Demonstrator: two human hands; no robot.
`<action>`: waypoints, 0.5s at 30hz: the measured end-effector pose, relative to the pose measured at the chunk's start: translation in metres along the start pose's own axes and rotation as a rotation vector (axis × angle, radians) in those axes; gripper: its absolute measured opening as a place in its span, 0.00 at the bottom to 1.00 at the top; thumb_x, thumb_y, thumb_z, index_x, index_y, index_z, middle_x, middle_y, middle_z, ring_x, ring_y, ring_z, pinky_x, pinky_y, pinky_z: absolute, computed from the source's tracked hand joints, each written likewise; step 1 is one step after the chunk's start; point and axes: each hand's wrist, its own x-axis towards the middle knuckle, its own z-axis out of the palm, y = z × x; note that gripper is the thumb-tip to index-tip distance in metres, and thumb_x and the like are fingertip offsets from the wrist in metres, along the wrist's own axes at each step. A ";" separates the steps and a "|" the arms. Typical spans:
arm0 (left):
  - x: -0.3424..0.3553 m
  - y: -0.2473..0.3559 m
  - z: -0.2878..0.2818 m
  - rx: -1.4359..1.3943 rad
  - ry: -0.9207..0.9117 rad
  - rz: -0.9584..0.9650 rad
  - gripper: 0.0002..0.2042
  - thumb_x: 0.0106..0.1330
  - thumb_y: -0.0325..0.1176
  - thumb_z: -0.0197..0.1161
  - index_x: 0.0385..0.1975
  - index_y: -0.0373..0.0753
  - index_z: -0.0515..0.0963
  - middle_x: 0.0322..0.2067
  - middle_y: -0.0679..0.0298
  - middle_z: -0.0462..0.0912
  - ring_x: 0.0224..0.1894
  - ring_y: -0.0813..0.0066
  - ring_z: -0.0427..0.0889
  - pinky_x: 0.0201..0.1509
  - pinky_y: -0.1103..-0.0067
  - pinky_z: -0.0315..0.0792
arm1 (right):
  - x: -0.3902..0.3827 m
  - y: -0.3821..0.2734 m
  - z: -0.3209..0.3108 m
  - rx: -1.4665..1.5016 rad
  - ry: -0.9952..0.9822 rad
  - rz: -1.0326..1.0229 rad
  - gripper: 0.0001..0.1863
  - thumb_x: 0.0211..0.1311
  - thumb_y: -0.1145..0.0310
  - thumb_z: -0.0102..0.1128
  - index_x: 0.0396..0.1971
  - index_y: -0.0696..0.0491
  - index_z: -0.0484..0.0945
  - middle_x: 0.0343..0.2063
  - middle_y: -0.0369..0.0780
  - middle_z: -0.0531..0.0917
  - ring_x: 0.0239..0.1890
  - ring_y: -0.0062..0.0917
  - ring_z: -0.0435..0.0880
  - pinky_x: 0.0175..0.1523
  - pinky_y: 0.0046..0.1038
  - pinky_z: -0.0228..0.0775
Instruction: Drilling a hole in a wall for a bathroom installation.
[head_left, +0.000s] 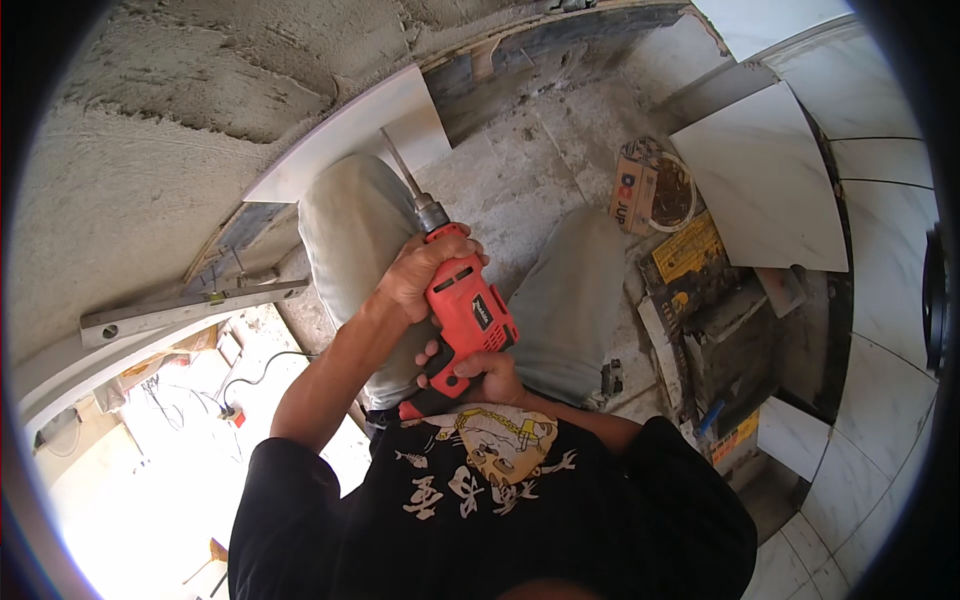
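I hold a red and black power drill (465, 312) across my lap, its long bit (402, 163) pointing up and forward toward a pale board (300, 155) along the rough wall. My left hand (430, 262) is wrapped round the drill's front body, just below the metal chuck (432, 214). My right hand (480, 372) grips the black and red handle at its lower end, close against my shirt.
A spirit level (150, 320) lies at the left beside a bright opening with cables. A cardboard box (632, 188), white ring, yellow-labelled dark items (685, 248) and a blue tool (712, 418) are at right. Loose marbled tile (760, 170) stands near the tiled wall (885, 280).
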 end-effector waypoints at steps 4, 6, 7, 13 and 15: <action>-0.004 0.008 0.008 0.018 0.042 -0.045 0.16 0.56 0.27 0.69 0.43 0.36 0.73 0.36 0.57 0.82 0.40 0.64 0.84 0.44 0.67 0.82 | -0.002 0.001 0.010 0.056 -0.055 -0.027 0.33 0.46 0.82 0.55 0.58 0.55 0.66 0.42 0.42 0.78 0.52 0.38 0.79 0.56 0.45 0.77; -0.007 0.012 0.011 0.003 0.050 -0.061 0.16 0.56 0.27 0.69 0.43 0.36 0.73 0.35 0.57 0.82 0.39 0.64 0.84 0.43 0.67 0.82 | -0.004 0.000 0.021 0.049 -0.042 -0.029 0.33 0.45 0.82 0.55 0.58 0.55 0.66 0.42 0.42 0.77 0.51 0.38 0.79 0.55 0.45 0.77; -0.008 0.012 0.012 -0.014 0.056 -0.078 0.15 0.57 0.27 0.69 0.42 0.36 0.74 0.34 0.58 0.82 0.38 0.64 0.84 0.42 0.67 0.82 | -0.005 0.000 0.024 0.042 -0.026 -0.032 0.34 0.45 0.82 0.55 0.58 0.55 0.66 0.42 0.42 0.77 0.50 0.38 0.79 0.54 0.45 0.77; -0.003 0.004 0.012 0.149 0.115 0.018 0.11 0.56 0.30 0.71 0.37 0.39 0.77 0.30 0.61 0.82 0.31 0.70 0.83 0.34 0.71 0.80 | 0.007 0.006 -0.011 0.134 -0.068 -0.014 0.37 0.41 0.79 0.54 0.60 0.54 0.65 0.40 0.41 0.77 0.49 0.37 0.77 0.51 0.44 0.74; 0.001 0.002 0.009 0.161 0.111 0.023 0.11 0.56 0.31 0.71 0.36 0.39 0.77 0.29 0.62 0.82 0.29 0.71 0.82 0.33 0.71 0.79 | 0.010 0.002 -0.019 0.128 -0.080 -0.014 0.38 0.40 0.79 0.55 0.60 0.54 0.65 0.39 0.41 0.77 0.48 0.37 0.77 0.51 0.44 0.74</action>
